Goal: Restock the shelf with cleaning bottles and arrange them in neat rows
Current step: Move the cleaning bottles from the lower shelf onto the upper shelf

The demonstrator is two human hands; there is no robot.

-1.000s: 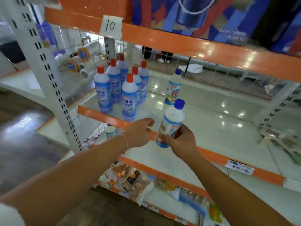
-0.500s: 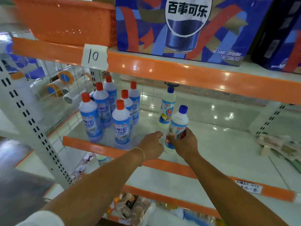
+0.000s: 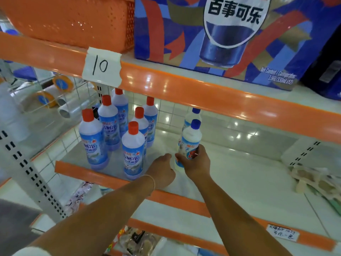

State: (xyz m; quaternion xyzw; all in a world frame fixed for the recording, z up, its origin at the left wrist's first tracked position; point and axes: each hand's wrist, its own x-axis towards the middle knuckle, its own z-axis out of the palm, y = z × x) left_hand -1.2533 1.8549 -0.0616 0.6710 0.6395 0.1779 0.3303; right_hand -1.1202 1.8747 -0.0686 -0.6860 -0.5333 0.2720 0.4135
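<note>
Blue-cap bottle (image 3: pixel 190 143), upright, being gripped by right hand (image 3: pixel 195 162), rear bottle (image 3: pixel 191 115) at 12 o'clock; left hand (image 3: pixel 161 170) hovering beside, fingers curled, holding nothing.

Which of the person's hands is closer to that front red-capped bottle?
Left. The left hand sits just right of the front red-capped bottle, close but apart from it. The right hand is farther right, gripping a blue-capped bottle.
</note>
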